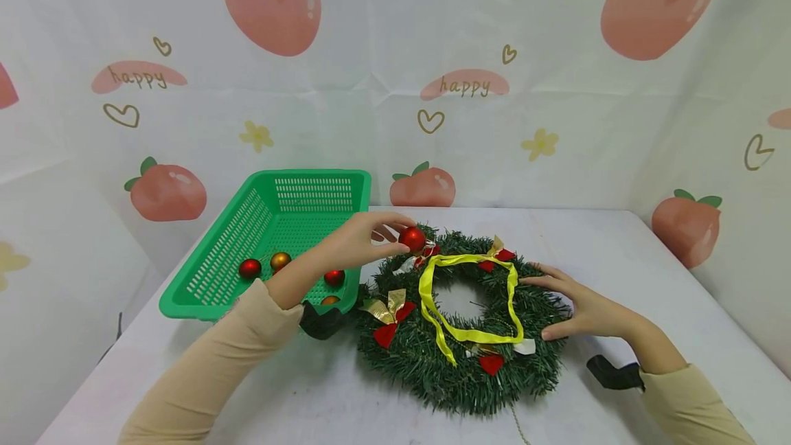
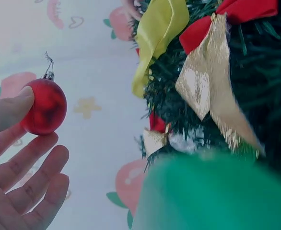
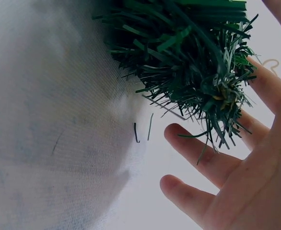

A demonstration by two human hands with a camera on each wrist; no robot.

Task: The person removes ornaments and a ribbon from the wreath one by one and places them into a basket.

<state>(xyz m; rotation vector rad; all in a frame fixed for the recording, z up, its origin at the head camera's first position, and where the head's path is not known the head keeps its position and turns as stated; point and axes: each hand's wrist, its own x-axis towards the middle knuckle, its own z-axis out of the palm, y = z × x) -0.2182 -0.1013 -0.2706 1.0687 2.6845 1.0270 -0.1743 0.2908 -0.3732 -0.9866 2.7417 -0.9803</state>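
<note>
My left hand [image 1: 358, 242] pinches a shiny red Christmas bauble [image 1: 411, 240] between thumb and fingertips, over the far left side of a green tinsel wreath [image 1: 432, 380]. In the left wrist view, the bauble [image 2: 47, 108] has a silver cap and thin wire loop on top. My right hand [image 1: 596, 311] lies at the wreath's right edge, fingers spread and touching the greenery. From the right wrist view, those fingers [image 3: 198, 151] reach around tinsel tips without curling. A loose yellow ribbon [image 1: 488, 336] lies around the wreath's centre hole. Red and gold bows [image 1: 386, 321] decorate the wreath.
A green plastic basket [image 1: 185, 309] stands left of the wreath, behind my left forearm. It contains several baubles, among them a red bauble [image 1: 250, 268] and a gold bauble [image 1: 280, 261]. The white-covered table [image 1: 290, 397] meets a printed backdrop [image 1: 346, 115] behind.
</note>
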